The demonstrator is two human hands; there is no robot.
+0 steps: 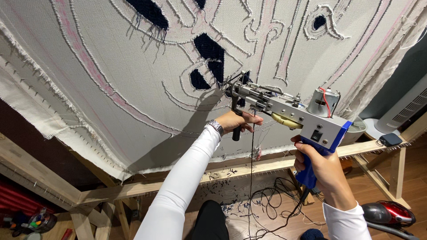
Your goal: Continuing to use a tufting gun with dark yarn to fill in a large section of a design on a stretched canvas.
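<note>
A tufting gun [284, 109] with a grey metal body and a blue grip presses its needle tip against a stretched pale cloth [111, 75]. My right hand [322, 166] is closed around the blue grip. My left hand [238, 121], with a wristwatch, grips the gun's black front handle below the barrel. The cloth carries pink drawn outlines, white tufted lines and dark navy tufted patches [209, 53]; the needle sits beside one navy patch. A dark yarn strand [251, 178] hangs down from the gun.
The cloth is tacked to a wooden frame [249, 171] with nail strips along its edges. Black cable and yarn scraps [271, 200] lie on the wood floor below. A red vacuum cleaner [389, 213] sits at lower right, a white tower appliance [407, 109] at right.
</note>
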